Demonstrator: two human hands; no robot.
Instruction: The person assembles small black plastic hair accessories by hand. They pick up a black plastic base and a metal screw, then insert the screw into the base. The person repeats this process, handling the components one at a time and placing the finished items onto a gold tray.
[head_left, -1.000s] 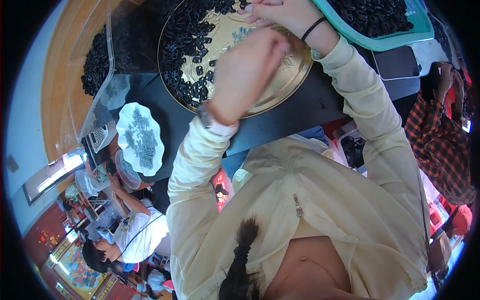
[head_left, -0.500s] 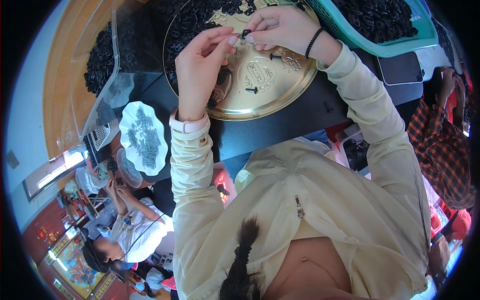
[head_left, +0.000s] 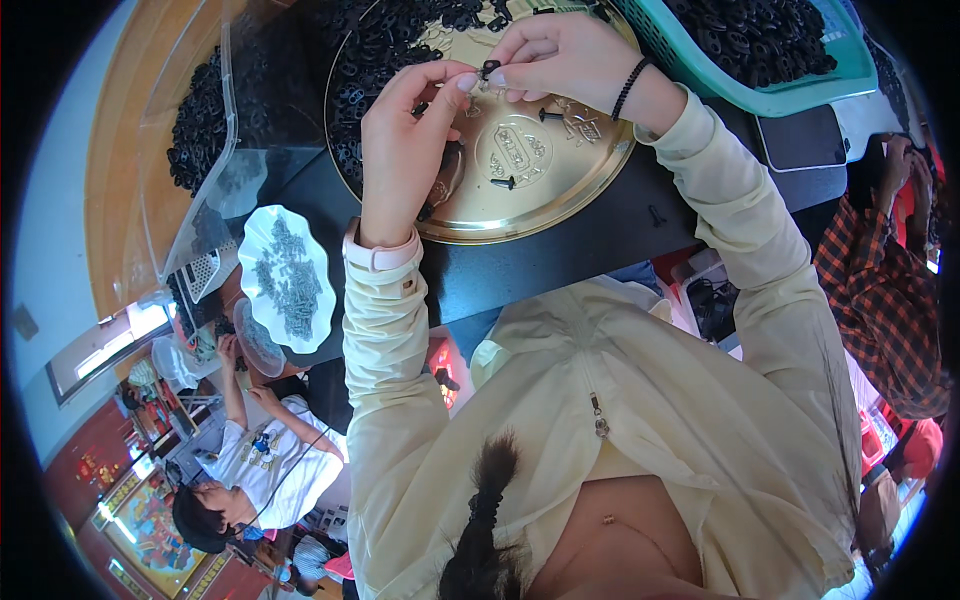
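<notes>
A small black piece [head_left: 489,68] is held above a round gold tray [head_left: 475,212] at the top center of the frame, pinched between the thumb and fingers of a worker's right hand [head_left: 568,62]. The piece is dark, short and rounded, with a slight shine that suggests hard plastic; finer detail is too small to make out. The left hand [head_left: 402,140] comes in from the other side, its grip of thumb and forefinger pressed together just beside the piece. Whether anything sits between those fingertips cannot be told.

Work on this one piece appears to be under way, with plenty left overall. Two dark pins [head_left: 550,115] lie apart on the tray, while loose black parts [head_left: 410,35] crowd its upper left. More fill a green basket [head_left: 790,98] at upper right and a clear bin [head_left: 233,110] at upper left; which are finished and which are waiting, the view does not show.

Left of the tray, a white scalloped dish [head_left: 262,225] carries a pile of small gray bits. What looks like a phone [head_left: 800,138] lies below the basket on the dark desk [head_left: 590,240]. A co-worker in a white shirt [head_left: 285,465] is busy at lower left; a person in a checked shirt [head_left: 880,300] appears at the right edge.
</notes>
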